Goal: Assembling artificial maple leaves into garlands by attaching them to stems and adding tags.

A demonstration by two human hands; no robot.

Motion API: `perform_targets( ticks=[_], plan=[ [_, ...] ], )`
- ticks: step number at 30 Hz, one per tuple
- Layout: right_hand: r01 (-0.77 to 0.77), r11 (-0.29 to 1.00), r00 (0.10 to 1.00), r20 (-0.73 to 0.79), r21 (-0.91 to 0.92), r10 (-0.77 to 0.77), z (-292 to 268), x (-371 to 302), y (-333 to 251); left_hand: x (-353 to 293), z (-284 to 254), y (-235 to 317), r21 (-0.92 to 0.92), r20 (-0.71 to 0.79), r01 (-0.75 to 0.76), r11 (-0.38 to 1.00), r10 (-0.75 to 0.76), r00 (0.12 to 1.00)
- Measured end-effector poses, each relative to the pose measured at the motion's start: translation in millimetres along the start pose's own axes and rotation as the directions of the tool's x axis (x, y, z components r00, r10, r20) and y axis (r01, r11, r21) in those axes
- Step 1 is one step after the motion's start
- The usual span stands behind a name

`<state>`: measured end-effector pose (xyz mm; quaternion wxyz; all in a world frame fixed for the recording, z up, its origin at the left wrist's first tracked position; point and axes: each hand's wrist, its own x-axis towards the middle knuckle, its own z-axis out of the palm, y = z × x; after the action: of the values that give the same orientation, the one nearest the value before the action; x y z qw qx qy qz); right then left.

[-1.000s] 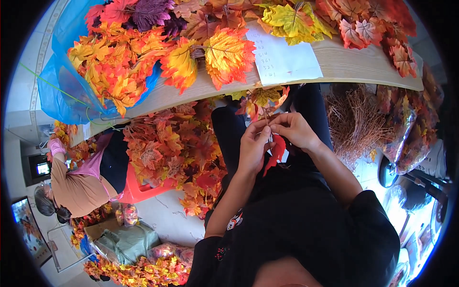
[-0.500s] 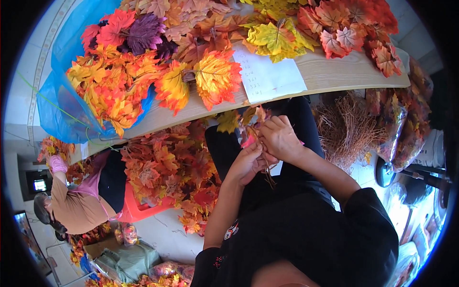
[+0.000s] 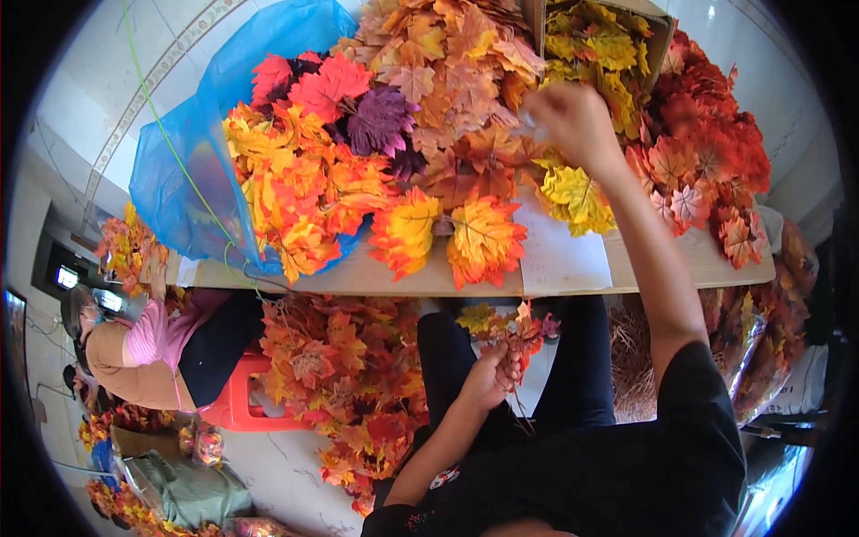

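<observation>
My left hand (image 3: pixel 490 376) is closed around the thin brown stems of a small bunch of artificial maple leaves (image 3: pixel 517 329), held above my lap just below the table edge. Its leaves are yellow, orange and dark pink, and the stems poke out under the hand. My right hand (image 3: pixel 568 116) is stretched out over the table, its fingers bent and blurred by motion. It is nearest the light brown-orange leaves (image 3: pixel 447 54) and the cardboard box (image 3: pixel 660 54) of yellow leaves (image 3: pixel 608 54). A stack of yellow leaves (image 3: pixel 577 199) lies below that wrist.
On the wooden table (image 3: pixel 358 285) lie a blue plastic bag (image 3: pixel 174 183) under orange leaves, red leaves (image 3: pixel 716 134) and a written white paper (image 3: pixel 565 268). A leaf heap (image 3: pixel 331 367) and brown stems (image 3: pixel 633 358) sit below. Another person (image 3: pixel 134 349) sits left on a red stool (image 3: pixel 234 413).
My right hand has left my left hand and reached up over the table. The left hand keeps the leaf bunch. The view has shifted, showing more of the table's far side.
</observation>
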<state>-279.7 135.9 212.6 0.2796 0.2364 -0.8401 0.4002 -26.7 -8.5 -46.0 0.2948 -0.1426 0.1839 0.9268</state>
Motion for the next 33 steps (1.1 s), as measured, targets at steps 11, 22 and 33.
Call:
perform_targets(
  ticks=[11, 22, 33],
  plan=[
    [0.419, 0.725, 0.872, 0.02, -0.547, -0.489, 81, 156, 8, 9, -8, -1, -0.136, -0.219, -0.015, 0.991, -0.015, 0.976],
    [0.15, 0.805, 0.986, 0.145, -0.574, -0.08, 94, 169, 27, 8, -7, -2, -0.162, -0.149, -0.046, 0.986, 0.022, 0.989],
    [0.082, 0.968, 0.996, 0.01, 0.236, -0.086, 62, 160, 45, 9, -3, 1, -0.176, -0.218, -0.08, 0.981, 0.04, 0.975]
  ],
)
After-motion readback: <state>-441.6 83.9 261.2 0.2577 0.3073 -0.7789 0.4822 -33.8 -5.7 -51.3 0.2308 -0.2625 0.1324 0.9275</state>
